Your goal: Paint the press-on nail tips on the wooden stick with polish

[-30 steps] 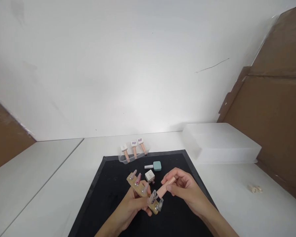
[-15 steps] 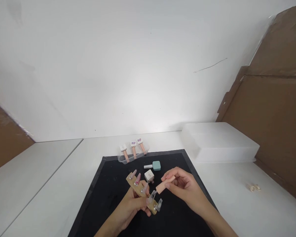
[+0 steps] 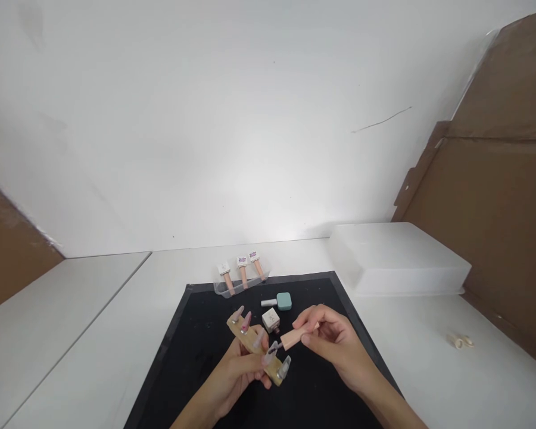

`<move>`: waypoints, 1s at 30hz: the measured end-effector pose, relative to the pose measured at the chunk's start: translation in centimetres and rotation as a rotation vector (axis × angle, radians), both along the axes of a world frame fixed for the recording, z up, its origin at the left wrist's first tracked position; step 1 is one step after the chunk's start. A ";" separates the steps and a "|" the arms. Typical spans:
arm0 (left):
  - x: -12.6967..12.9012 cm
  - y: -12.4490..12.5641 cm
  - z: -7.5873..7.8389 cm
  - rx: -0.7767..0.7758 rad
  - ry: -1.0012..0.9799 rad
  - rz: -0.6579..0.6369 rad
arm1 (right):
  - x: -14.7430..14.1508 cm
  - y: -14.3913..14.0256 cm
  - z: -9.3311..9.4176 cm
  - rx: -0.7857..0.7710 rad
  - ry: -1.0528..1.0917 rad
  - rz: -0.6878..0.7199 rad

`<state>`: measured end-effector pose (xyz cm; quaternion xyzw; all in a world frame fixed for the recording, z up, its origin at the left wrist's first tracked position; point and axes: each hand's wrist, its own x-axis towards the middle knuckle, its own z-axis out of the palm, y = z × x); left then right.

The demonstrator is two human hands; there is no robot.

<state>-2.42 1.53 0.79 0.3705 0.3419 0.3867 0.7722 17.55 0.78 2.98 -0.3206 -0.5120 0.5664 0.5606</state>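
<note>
My left hand (image 3: 239, 369) is closed around a wooden nail-tip stand (image 3: 249, 336) that bears several false nails, one of them pink (image 3: 246, 322) and the others clear or pale. Between the thumb and fingers of my right hand (image 3: 333, 336) is the peach cap of a nail polish brush (image 3: 293, 337). Its bristle end meets a clear false nail (image 3: 272, 351) near my left thumb. Just beyond the stand, an uncapped white polish bottle (image 3: 271, 319) lies tilted on the black mat. Behind that lies a mint-green bottle (image 3: 283, 301) with a pale cap.
A clear tray (image 3: 223, 291) with three white, peach-capped polish bottles stands at the back edge of the black mat (image 3: 174, 357). A white plastic box (image 3: 411, 262) sits at right, near small beige rings (image 3: 461, 341). Brown cardboard (image 3: 486, 226) flanks the right side.
The stand has tilted slightly in my left hand, turning the false nails. My right hand has shifted the brush a little to the left along the clear nail.
</note>
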 end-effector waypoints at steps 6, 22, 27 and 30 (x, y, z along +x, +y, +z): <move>-0.1 0.1 -0.1 -0.006 -0.026 0.019 | 0.0 0.1 -0.4 0.052 0.006 0.056; -0.6 0.2 -0.3 -0.007 -0.081 0.037 | 0.7 1.1 -0.2 -0.037 -0.090 -0.111; -0.9 0.7 0.3 -0.004 -0.072 0.085 | 1.2 1.9 -1.2 -0.119 -0.448 -0.097; -1.1 1.1 0.4 -0.019 -0.071 0.143 | 1.4 2.2 -2.3 -0.138 -0.528 -0.081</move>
